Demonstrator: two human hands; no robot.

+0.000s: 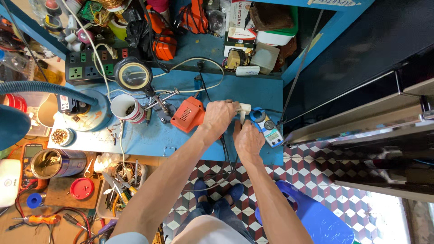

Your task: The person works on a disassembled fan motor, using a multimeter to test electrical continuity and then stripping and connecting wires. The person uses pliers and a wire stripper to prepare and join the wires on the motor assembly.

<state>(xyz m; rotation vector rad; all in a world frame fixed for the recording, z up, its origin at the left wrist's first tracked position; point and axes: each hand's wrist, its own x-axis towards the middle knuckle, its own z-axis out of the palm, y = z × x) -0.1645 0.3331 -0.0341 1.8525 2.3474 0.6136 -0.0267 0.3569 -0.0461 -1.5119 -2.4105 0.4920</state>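
A blue surface crowded with repair gear is seen from above, with a checkered floor and a blue stool below its front edge. Toward the back a black power strip and a round magnifier are found, and beside them a white cup of small parts. An orange tool lies near the middle, touching or just under the left hand. The work in hand is judged to be a reading taken on a small white plug-like part, which sits at the front right of the surface, between the orange tool and a blue clamp meter. The left hand is closed over the top of the white part, fingers curled around it so that it is steadied. The right hand is held partly closed just below it, its fingertips at the part's lower end and beside the meter; whether a lead or the meter's jaw is pinched there cannot be told. A steady grip and a clear sight of the meter's display are judged to be what any further move calls for.
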